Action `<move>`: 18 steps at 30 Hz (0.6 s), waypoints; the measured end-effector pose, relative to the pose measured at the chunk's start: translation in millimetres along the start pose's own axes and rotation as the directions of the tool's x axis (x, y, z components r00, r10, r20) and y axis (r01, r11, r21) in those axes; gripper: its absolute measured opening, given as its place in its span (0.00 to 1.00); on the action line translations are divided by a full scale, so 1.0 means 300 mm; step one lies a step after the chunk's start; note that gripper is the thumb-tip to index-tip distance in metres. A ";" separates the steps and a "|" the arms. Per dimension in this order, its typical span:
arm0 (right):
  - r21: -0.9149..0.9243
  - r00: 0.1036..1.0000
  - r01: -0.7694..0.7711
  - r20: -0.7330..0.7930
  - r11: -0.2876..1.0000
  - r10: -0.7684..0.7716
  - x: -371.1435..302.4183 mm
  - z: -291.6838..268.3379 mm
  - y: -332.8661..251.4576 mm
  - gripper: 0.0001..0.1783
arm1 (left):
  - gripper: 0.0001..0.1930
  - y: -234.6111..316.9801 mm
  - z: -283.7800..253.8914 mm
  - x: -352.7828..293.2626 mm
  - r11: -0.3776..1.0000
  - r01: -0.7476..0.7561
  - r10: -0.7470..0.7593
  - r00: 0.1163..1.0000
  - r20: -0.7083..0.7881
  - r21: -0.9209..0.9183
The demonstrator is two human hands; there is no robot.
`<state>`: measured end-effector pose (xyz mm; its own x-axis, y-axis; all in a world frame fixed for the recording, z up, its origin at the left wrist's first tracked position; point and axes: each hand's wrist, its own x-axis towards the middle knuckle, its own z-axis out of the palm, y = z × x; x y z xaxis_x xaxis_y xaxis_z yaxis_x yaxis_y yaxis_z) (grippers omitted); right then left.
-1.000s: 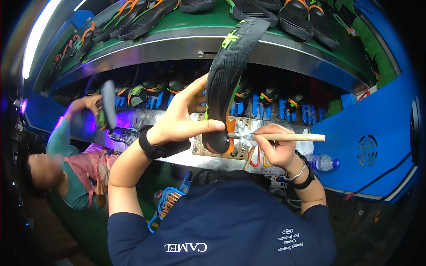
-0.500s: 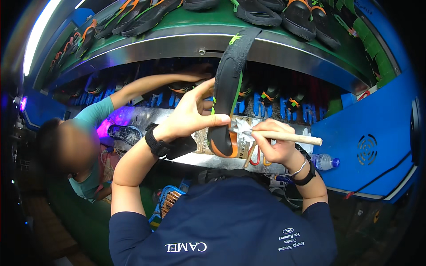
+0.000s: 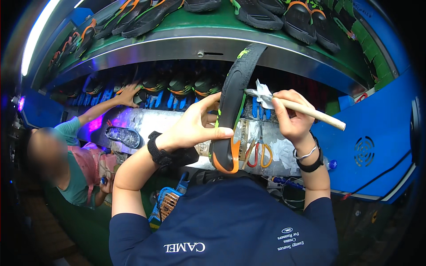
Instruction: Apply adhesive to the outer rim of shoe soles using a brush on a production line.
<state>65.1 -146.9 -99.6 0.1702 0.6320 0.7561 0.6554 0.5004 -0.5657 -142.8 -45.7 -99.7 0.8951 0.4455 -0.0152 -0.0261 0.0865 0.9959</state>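
Note:
My left hand (image 3: 193, 128) grips a black shoe sole (image 3: 230, 99), thumb across one face and fingers behind it. The sole stands nearly upright, with green along its edge and an orange rim at the lower end. In my right hand (image 3: 295, 117) is a tool with a pale wooden handle (image 3: 326, 119), its tip pointing left. White crumpled paper or cloth (image 3: 262, 93) is bunched around the tool's front end. That tip is close to the sole's right edge; I cannot tell whether they touch.
Scissors (image 3: 262, 155) with red and orange handles lie on the metal bench beside crumpled white paper (image 3: 283, 150). Beyond runs a row of dark shoes (image 3: 179, 86) on blue holders. Soles (image 3: 257, 15) fill the green belt above. A co-worker's hand (image 3: 128, 95) reaches in at left.
My right hand has moved up and right, carrying the tool's tip from the sole's lower part to higher along its edge. The sole has dropped slightly. The co-worker's arm has drawn left.

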 end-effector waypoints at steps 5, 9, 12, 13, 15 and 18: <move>-0.024 0.998 0.045 -0.036 0.999 -0.046 0.030 0.005 -0.008 0.03 | 0.40 0.001 -0.006 0.013 1.000 -0.017 0.017 1.000 0.013 0.019; -0.075 0.995 0.096 -0.024 0.993 -0.099 0.024 0.019 -0.007 0.04 | 0.41 0.008 0.002 0.015 1.000 0.010 -0.010 1.000 0.009 -0.008; -0.084 0.989 0.146 0.033 0.986 -0.144 -0.025 0.034 -0.019 0.04 | 0.41 0.026 0.005 0.024 1.000 0.015 -0.015 1.000 -0.006 0.015; -0.059 0.989 0.134 0.067 0.989 -0.130 -0.048 0.034 -0.034 0.04 | 0.41 0.030 0.007 0.027 1.000 0.018 -0.018 1.000 -0.014 0.006; -0.010 0.981 0.134 0.141 0.991 -0.131 -0.094 0.034 -0.049 0.04 | 0.41 0.030 0.003 0.031 1.000 0.018 -0.017 1.000 -0.026 0.024; 0.045 0.969 0.115 0.213 0.992 -0.122 -0.171 0.032 -0.059 0.04 | 0.42 0.056 0.017 0.044 0.998 0.036 -0.034 0.999 -0.043 0.051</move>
<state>37.8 -182.6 -131.7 -0.0722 0.6774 0.7320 0.6368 0.5962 -0.4889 -129.2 -42.9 -82.8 0.8756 0.4802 -0.0526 0.0286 0.0570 0.9980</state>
